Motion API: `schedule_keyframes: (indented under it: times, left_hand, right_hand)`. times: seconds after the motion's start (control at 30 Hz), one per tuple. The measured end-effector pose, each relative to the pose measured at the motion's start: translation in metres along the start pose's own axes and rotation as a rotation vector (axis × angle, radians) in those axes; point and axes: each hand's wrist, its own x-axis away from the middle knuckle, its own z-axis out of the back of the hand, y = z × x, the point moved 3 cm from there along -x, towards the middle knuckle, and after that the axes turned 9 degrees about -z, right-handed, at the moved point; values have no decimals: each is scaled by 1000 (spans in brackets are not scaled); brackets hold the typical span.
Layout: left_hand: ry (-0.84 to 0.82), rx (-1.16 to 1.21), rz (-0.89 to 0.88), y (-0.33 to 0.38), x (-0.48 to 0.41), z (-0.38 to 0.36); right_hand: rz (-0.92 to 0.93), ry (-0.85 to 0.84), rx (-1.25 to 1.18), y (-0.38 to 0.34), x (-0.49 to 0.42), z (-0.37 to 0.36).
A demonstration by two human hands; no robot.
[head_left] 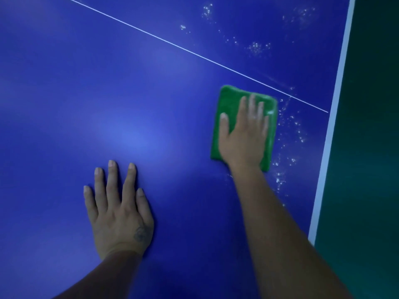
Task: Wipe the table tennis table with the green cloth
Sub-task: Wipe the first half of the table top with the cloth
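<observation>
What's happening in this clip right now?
A person is wiping a blue table tennis table. The right hand presses flat on a folded green cloth near the white side edge, just below the thin white centre line. The left hand rests flat on the bare surface, fingers spread. White specks lie to the right of the cloth and beyond the line, so that part is not yet clean.

the folded green cloth (228, 117) lies flat on the blue table tennis table (129, 93), near its white-edged right side, beside white specks.
</observation>
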Motion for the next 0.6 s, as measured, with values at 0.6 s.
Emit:
schedule_keyframes:
  times: [0.6]
  left_hand:
    - [17,-4,7,0,0,0]
  right_hand:
    - [87,-9,-4,-32,50,-5]
